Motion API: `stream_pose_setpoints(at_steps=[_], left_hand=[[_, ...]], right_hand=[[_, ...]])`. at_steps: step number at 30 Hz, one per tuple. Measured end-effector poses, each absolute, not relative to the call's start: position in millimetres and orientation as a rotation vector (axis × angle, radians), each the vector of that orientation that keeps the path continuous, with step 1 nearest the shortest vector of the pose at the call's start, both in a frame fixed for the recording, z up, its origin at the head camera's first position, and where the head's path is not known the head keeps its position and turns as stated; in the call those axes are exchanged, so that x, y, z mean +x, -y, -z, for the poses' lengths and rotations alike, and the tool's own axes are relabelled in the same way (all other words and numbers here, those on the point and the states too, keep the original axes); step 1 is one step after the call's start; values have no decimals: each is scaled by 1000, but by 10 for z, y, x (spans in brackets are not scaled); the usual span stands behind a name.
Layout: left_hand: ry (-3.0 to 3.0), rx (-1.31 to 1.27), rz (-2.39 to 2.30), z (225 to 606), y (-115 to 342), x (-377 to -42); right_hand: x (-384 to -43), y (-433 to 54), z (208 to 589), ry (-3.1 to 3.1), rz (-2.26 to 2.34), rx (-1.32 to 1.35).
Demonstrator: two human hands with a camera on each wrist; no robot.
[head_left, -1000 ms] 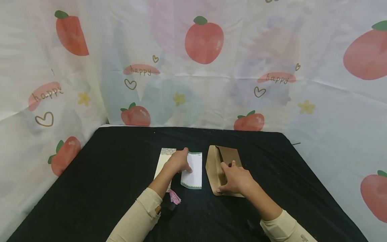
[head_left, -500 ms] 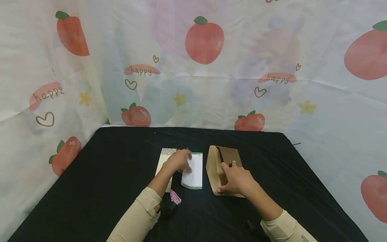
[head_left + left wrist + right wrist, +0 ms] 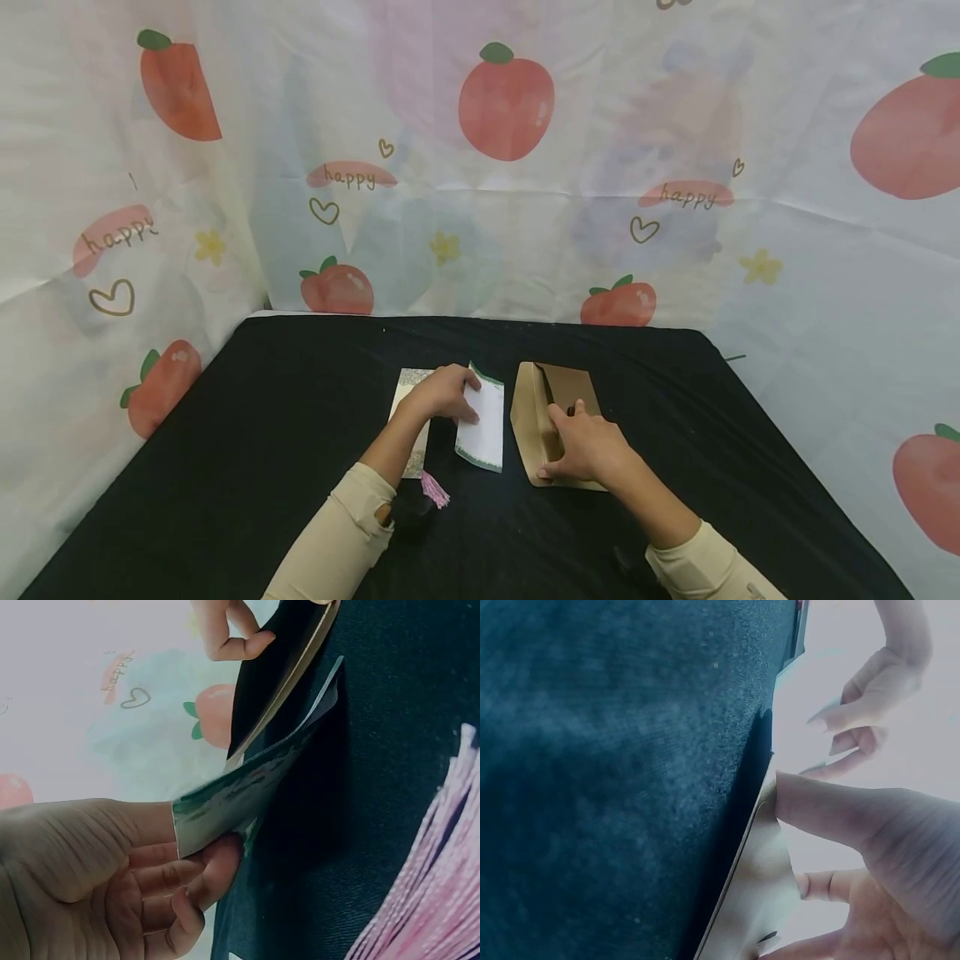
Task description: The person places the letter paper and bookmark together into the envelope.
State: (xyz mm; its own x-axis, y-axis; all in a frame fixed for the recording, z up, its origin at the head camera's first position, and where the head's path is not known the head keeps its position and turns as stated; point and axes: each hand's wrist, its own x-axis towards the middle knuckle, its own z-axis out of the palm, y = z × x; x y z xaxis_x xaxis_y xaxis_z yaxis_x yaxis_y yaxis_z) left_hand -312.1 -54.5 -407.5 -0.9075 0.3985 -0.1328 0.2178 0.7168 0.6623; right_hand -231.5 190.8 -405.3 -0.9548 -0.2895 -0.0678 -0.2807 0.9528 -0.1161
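Left hand (image 3: 444, 393): pinching the white card (image 3: 483, 429) by its left side.
White card: tilted above black cloth (image 3: 225, 475), between bookmark (image 3: 411, 380) and brown envelope (image 3: 528, 417).
Right hand (image 3: 591, 443): thumb and fingers spread, touching brown envelope.
Bookmark: pink tassel (image 3: 434, 490); partly hidden.

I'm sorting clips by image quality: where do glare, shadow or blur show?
Head view: fairly even light, brown paper envelope and white rectangular green-trimmed paper card discernible; left wrist view: dim, dark shadow beside the card; right wrist view: bright glare pales the person's left hand, while the black fabric tablecloth looks blue and partly blurred.
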Motion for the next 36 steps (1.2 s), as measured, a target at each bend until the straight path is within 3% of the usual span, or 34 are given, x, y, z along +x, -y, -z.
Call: stream_pose_setpoints(at_steps=[36], left_hand=[[-2608, 659, -1271, 4013, 509, -3162]], right_hand=[[-2309, -1907, 4038, -2997, 176, -432]])
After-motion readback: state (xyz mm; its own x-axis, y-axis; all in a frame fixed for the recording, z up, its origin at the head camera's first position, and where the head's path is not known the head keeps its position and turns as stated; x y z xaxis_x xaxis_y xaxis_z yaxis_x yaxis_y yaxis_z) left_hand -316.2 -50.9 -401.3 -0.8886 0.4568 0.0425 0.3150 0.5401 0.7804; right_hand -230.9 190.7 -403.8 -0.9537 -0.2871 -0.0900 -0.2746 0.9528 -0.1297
